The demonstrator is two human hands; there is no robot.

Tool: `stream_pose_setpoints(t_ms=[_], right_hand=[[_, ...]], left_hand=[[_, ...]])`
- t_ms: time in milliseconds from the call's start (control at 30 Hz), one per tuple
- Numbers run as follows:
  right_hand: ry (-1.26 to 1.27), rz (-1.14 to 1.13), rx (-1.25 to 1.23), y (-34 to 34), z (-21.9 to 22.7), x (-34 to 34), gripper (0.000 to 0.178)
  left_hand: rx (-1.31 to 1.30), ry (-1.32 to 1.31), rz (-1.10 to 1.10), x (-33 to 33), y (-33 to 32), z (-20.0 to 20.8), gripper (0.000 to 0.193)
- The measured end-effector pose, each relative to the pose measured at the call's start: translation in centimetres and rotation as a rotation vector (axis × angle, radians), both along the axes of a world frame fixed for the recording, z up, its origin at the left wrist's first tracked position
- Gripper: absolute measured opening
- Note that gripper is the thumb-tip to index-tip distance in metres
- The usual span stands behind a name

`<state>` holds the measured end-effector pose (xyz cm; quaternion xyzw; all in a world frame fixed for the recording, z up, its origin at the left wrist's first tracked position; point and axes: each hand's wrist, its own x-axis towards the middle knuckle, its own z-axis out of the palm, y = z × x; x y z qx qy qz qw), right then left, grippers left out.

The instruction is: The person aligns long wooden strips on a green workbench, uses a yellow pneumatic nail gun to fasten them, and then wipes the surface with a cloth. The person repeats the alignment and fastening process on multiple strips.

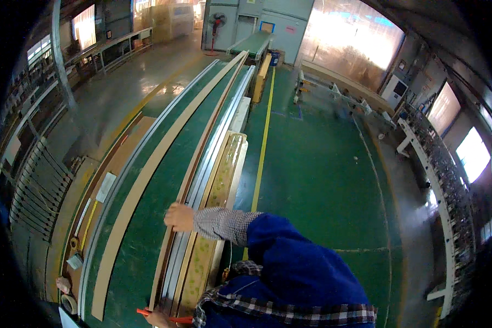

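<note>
In the head view, the right hand [179, 217] is clamped over the long, narrow brown strip [204, 141], on the green-topped workbench [147, 229]; the left hand [159, 319] grips an orange-red tool [182, 320]. Better to steady the strip without bending. Its long axis follows the bench, pointing away, slightly rightward.

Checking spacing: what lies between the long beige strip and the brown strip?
Head view: only bare green work surface between beige strip and brown strip.

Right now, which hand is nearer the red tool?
Left. The left hand is at the red tool, apparently holding it; the right hand is farther up the picture, on the brown strip.
</note>
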<state>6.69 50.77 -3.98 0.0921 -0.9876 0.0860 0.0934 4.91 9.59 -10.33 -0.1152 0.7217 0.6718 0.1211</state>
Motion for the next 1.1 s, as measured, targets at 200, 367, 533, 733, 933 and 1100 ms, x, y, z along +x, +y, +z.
stream_pose_setpoints(t_ms=[200, 367, 533, 733, 933, 1100], right_hand=[[-0.12, -0.144, 0.108, 4.9, 1.0, 0.0, 0.031], [-0.106, -0.234, 0.071, 3.1, 1.2, -0.4, 0.033], [0.289, -0.171, -0.081, 3.4, 1.9, 1.7, 0.04], [0.335, -0.232, -0.019, 1.8, 1.9, 2.1, 0.066], [0.203, -0.201, 0.058, 1.1, 2.0, 2.0, 0.073], [-0.089, -0.197, 0.201, 1.5, 3.3, 1.0, 0.071]], left_hand=[[-0.069, 0.04, -0.024, -0.3, 0.6, 0.2, 0.037], [-0.111, 0.137, -0.021, -0.4, -0.7, -1.0, 0.041], [0.238, 0.18, 0.07, 1.5, 1.4, 1.6, 0.059], [0.103, 0.115, -0.016, 3.9, 1.6, 6.3, 0.058], [0.137, 0.057, 0.054, 3.6, 1.8, 5.5, 0.062], [0.267, 0.001, 0.083, 3.5, 2.5, 7.1, 0.061]])
